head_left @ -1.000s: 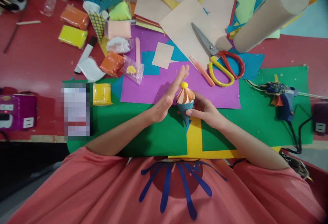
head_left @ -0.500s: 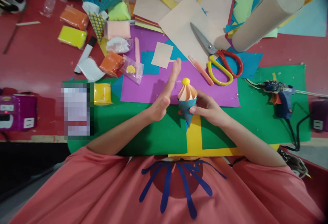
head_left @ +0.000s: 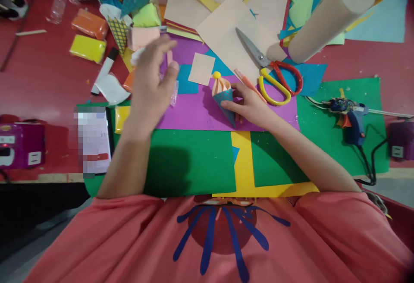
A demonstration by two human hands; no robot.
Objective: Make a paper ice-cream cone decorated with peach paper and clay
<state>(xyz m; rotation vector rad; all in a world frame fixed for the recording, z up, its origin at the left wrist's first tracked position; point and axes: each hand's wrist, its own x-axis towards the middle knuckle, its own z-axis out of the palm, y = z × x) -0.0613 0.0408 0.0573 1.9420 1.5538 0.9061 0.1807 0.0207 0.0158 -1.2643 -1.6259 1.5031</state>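
Note:
A paper ice cream cone [head_left: 224, 97] rests in my right hand [head_left: 247, 104], with my thumb and fingers around its blue patterned side. Its top is peach and pleated, capped by a small yellow ball, and it tilts with the point toward me over the purple sheet [head_left: 190, 117]. My left hand [head_left: 153, 82] is raised on the left, a little blurred, fingers apart and nothing in it. Beneath it, packets of clay are partly hidden, among them a pink packet [head_left: 145, 37] and a yellow packet [head_left: 120, 117]. A peach paper square [head_left: 201, 68] lies between the hands.
Large scissors [head_left: 268, 67] and a pale orange stick [head_left: 247, 82] lie beyond my right hand. A glue gun [head_left: 354, 121] with cords sits at right, a phone [head_left: 97, 140] at left. Several finished cones [head_left: 119, 28] stand at the back left; a beige paper tube [head_left: 330, 20] lies back right.
My left hand has moved left and away from the cone, over the clay packets. My right hand has carried the cone forward and slightly left, onto the purple sheet.

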